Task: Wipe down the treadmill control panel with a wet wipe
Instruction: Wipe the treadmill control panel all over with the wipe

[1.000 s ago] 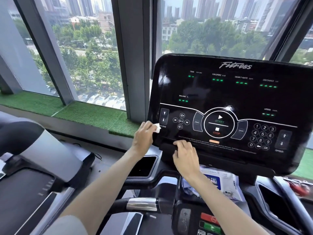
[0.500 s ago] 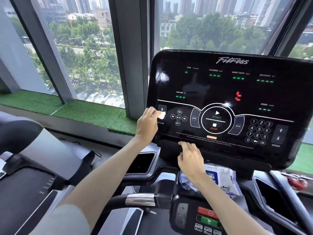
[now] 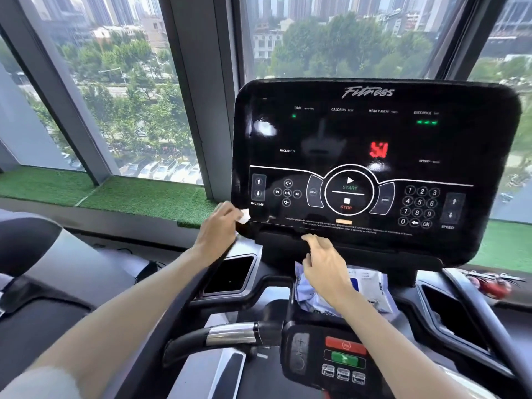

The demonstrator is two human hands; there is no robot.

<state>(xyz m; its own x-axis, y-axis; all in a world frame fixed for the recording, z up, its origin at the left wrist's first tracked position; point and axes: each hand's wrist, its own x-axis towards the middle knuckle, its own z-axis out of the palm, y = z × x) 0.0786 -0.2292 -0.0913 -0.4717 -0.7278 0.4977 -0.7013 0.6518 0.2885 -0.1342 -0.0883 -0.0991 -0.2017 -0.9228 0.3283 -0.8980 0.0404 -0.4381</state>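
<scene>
Pinches a small white wet wipe in the left hand, right at the bottom left corner of the black control panel, a little left of the middle of the frame. Holds nothing in the right hand, with fingers loose and a bit spread, just under the bottom edge of the panel. Hard to tell if touching it.

Could go wrong by pushing a button by mistake. Shows a red number and small green lights, so seems to be switched on. Puts the wipe just below the incline arrows. Might tip the running deck up with a hard rub there. Might start the belt with a rub over the big round start button in the middle. Might also drop the wipe, with only a small pinch on it. Might leave drips on the panel if too wet.

Looks smooth, dark and shiny, with bright spots of light on it. Has a number pad at the right side. Has a pack of wipes lying just under the panel, partly behind the right hand. Has a black and silver handlebar and red and green buttons near the bottom of the frame.

Has big windows across the top of the frame, with trees, parked cars and tall buildings outside. Has a green grass mat along the sill at the left.
</scene>
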